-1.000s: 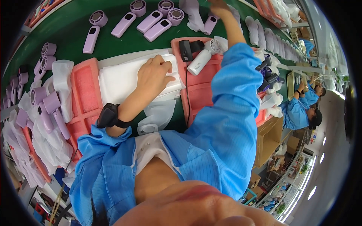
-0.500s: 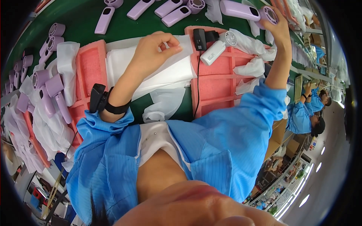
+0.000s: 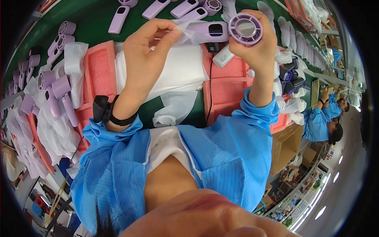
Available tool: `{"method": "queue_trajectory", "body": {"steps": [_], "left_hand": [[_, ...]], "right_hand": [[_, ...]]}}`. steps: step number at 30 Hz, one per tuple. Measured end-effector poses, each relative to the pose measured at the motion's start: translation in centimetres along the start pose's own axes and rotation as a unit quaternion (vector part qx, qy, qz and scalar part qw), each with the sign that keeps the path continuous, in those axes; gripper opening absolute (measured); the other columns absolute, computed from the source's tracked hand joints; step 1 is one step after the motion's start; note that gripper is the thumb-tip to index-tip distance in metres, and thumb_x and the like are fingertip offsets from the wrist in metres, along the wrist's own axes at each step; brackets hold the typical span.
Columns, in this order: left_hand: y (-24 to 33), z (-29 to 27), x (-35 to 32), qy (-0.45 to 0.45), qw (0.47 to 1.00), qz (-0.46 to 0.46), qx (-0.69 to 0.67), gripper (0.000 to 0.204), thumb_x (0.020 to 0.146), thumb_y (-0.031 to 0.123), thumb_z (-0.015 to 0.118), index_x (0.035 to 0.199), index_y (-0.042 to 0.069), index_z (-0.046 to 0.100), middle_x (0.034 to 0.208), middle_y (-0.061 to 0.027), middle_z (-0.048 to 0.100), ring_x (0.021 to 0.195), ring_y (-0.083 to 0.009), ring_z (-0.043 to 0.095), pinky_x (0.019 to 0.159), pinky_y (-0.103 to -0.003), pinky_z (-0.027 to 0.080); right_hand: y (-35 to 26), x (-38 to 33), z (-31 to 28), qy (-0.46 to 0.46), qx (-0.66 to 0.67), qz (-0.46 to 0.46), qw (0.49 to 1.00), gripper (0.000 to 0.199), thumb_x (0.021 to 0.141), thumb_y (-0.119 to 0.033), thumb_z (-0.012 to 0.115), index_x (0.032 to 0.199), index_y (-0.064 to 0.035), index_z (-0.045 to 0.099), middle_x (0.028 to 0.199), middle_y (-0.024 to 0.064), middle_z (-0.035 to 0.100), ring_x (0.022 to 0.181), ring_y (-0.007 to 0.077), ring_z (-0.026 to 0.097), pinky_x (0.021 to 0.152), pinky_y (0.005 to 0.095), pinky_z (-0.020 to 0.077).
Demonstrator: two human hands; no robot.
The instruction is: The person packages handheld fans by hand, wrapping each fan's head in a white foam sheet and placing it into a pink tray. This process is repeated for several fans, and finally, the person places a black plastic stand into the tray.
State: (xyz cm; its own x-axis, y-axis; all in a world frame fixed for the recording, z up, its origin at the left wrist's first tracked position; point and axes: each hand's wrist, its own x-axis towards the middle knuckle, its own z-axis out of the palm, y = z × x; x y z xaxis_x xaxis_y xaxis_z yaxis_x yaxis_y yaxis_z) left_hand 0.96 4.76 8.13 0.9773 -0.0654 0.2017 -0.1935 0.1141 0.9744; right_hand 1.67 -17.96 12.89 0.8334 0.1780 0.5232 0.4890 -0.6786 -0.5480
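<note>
Fan: I hold a lilac plastic handheld fan above the bench, handle toward my left, round head toward my right. The head is a spoked ring around a shiny silver disc; a glossy black rounded panel sits on the handle beside it.
Right grip: my right hand is closed on the outer side of the fan's head; some fingertips are hidden behind it.
Left grip: my left hand pinches thin, translucent white film between thumb and finger at the handle's left end.
Veiled end: the film clouds that end of the handle, and I cannot tell how far along it reaches.
Sheets: a stack of flat white sheets lies below, partly covered by my left hand and forearm.
Foam: a pink compartmented foam tray stands right of the stack, another left of it.
White device: a white rounded body rests on the right tray, its upper part hidden behind my right hand and the fan.
Far bench: more lilac handheld fans lie on the green tabletop; several are cut off by the upper edge.
Beyond: people in blue appear at the far right, too small to make out what they handle.
</note>
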Motion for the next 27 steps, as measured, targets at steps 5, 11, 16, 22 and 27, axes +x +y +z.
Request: {"method": "queue_trajectory", "body": {"steps": [5,11,16,22,27], "left_hand": [[0.1,0.1,0.2,0.012,0.983,-0.036,-0.181,0.010,0.088,0.009,0.064,0.093,0.001,0.065,0.091,-0.0011,0.065,0.078,-0.0102,0.059,0.070,-0.020,0.044],[0.1,-1.7,0.7,-0.045,0.964,-0.054,-0.255,0.011,0.088,0.003,0.061,0.097,0.002,0.067,0.092,-0.0027,0.066,0.079,-0.0124,0.060,0.072,-0.023,0.047],[-0.2,1.2,-1.1,-0.018,0.988,0.139,0.058,0.017,0.080,-0.003,0.065,0.096,0.004,0.069,0.087,-0.0054,0.065,0.076,-0.0146,0.060,0.067,-0.026,0.048],[-1.4,3.3,-2.9,-0.005,0.940,0.305,0.152,0.036,0.064,-0.006,0.068,0.098,0.007,0.069,0.093,-0.0077,0.062,0.074,-0.0210,0.060,0.060,-0.029,0.049],[0.7,2.8,-1.6,-0.049,0.957,0.145,0.246,0.052,0.069,-0.002,0.073,0.118,0.009,0.061,0.114,-0.0098,0.053,0.092,-0.0199,0.060,0.072,-0.030,0.051]], "right_hand": [[-0.2,-0.7,4.2,0.040,0.044,-0.098,0.993,0.055,0.058,0.001,0.075,0.110,0.0001,0.057,0.101,0.0094,0.060,0.087,0.0179,0.060,0.076,0.0262,0.0494],[-1.2,-1.4,6.7,0.041,-0.022,-0.198,0.979,0.066,0.057,0.002,0.078,0.120,0.0018,0.056,0.109,0.0149,0.056,0.093,0.0276,0.058,0.076,0.0311,0.0495],[-0.8,-1.1,8.4,-0.001,-0.024,-0.183,0.983,0.078,0.054,0.005,0.077,0.128,-0.0012,0.052,0.110,0.0162,0.052,0.095,0.0309,0.055,0.076,0.0347,0.0491],[-0.8,-0.1,6.4,0.071,-0.084,-0.135,0.985,0.075,0.058,-0.014,0.084,0.124,0.0029,0.052,0.103,0.0151,0.056,0.091,0.0273,0.059,0.077,0.0319,0.0486],[0.1,-2.0,7.0,0.130,-0.093,-0.007,0.987,0.080,0.058,-0.020,0.085,0.125,0.0026,0.047,0.105,0.0132,0.057,0.092,0.0244,0.059,0.080,0.0330,0.0486]]}}
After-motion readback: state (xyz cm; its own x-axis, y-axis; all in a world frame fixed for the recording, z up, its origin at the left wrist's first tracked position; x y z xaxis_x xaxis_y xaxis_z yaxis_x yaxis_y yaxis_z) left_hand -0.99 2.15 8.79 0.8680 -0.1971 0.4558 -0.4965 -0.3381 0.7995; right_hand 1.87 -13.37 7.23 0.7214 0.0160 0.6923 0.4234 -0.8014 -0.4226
